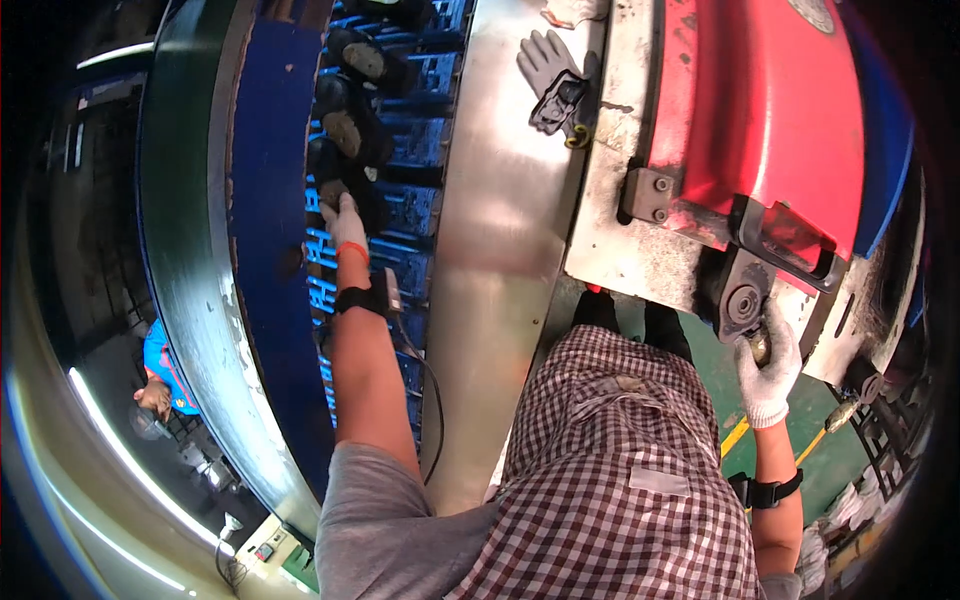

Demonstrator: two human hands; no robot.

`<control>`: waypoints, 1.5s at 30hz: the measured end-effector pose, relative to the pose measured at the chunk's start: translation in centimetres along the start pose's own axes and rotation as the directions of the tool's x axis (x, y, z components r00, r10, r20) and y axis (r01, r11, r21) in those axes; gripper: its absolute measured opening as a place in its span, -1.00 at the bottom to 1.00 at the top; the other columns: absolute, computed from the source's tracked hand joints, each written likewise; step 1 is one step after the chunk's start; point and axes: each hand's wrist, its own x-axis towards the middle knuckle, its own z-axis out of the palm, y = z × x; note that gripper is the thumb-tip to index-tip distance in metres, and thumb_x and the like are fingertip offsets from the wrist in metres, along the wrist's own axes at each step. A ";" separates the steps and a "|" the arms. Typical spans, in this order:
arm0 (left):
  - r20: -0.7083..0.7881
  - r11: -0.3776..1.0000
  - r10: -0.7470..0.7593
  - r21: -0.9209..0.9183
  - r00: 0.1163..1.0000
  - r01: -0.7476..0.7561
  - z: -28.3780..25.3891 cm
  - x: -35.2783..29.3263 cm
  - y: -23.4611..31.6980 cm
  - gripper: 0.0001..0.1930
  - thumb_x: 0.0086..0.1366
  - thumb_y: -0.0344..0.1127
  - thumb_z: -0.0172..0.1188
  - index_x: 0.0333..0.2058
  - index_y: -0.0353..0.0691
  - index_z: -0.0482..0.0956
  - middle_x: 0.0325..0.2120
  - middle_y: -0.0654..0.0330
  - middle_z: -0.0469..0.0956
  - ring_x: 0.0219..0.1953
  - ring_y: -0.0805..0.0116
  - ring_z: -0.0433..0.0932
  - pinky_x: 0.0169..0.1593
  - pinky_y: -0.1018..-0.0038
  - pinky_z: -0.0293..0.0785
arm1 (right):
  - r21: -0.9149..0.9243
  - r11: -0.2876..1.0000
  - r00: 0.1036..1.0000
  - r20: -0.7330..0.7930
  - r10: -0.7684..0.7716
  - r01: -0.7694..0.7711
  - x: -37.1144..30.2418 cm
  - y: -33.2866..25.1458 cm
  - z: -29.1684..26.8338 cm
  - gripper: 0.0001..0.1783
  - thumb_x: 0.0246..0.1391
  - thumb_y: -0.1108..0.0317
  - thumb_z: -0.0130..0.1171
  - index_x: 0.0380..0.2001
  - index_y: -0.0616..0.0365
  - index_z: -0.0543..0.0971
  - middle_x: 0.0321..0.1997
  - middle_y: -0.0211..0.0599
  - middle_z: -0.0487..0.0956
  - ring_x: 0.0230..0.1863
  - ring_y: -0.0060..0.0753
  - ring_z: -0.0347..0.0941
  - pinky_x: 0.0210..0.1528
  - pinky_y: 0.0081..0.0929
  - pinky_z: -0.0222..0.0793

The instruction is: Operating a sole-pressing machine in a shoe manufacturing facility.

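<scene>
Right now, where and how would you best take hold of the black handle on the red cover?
Probably by the near crossbar of the black handle, coming from the near side: the red cover shows through its loop, suggesting room to wrap fingers around it. The right hand is closest, just below.

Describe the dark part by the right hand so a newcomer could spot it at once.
Find the big red cover at upper right, then the black handle at its lower end. Below and left of that handle is the dark part, above the right hand; concentric rings on its face distinguish it from the handle.
</scene>
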 end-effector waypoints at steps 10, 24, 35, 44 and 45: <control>-0.409 0.542 -0.837 -0.536 0.362 0.647 -6.9 -14.3 -11.3 -0.26 0.21 0.16 0.39 0.20 -0.25 0.50 0.11 -0.09 0.58 0.14 -0.04 0.59 0.14 -0.04 0.54 | 0.021 0.977 0.975 0.075 0.210 -0.212 -2.9 3.2 0.0 -0.20 -0.04 0.68 0.30 0.36 0.40 0.39 0.36 0.06 0.49 0.32 -0.12 0.48 0.40 -0.26 0.34; 0.220 0.149 -0.463 -0.935 0.859 0.320 -10.8 -17.6 -23.2 -0.50 0.37 -0.05 0.23 0.17 -0.22 0.57 0.13 0.07 0.61 0.19 0.02 0.57 0.24 0.00 0.57 | 0.075 0.964 0.965 0.080 0.248 -0.254 -2.4 2.5 0.4 -0.21 0.02 0.65 0.33 0.37 0.40 0.37 0.38 0.04 0.48 0.36 -0.14 0.44 0.42 -0.26 0.29; 0.551 0.034 -0.039 -0.833 0.834 0.552 -5.1 -31.8 -1.1 -0.44 0.32 -0.12 0.26 0.23 -0.26 0.48 0.22 0.09 0.57 0.25 0.10 0.53 0.38 0.09 0.40 | -0.020 0.998 0.997 0.056 -0.059 0.060 1.8 -1.6 -0.7 -0.27 -0.08 0.46 0.41 0.25 0.26 0.51 0.20 0.08 0.58 0.26 0.16 0.49 0.39 -0.03 0.30; 0.726 0.471 0.494 -0.686 0.478 0.555 -7.9 -40.5 18.5 -0.10 0.00 -0.59 0.24 0.41 -0.33 0.20 0.26 0.02 0.46 0.28 0.06 0.50 0.35 0.16 0.45 | 0.521 0.850 0.896 0.409 -0.170 -0.076 5.1 -3.6 -9.5 0.07 -0.06 0.18 0.47 0.48 0.30 0.22 0.36 0.11 0.44 0.40 0.12 0.30 0.46 -0.07 0.16; 0.721 0.516 0.537 -0.692 0.438 0.505 -7.3 -41.9 21.0 -0.08 -0.02 -0.59 0.27 0.41 -0.33 0.21 0.25 0.03 0.47 0.26 0.08 0.51 0.35 0.18 0.44 | 0.599 0.795 0.880 0.422 -0.216 -0.092 5.0 -3.9 -10.2 0.15 -0.06 0.18 0.47 0.52 0.31 0.11 0.46 0.14 0.31 0.49 0.10 0.19 0.52 -0.09 0.08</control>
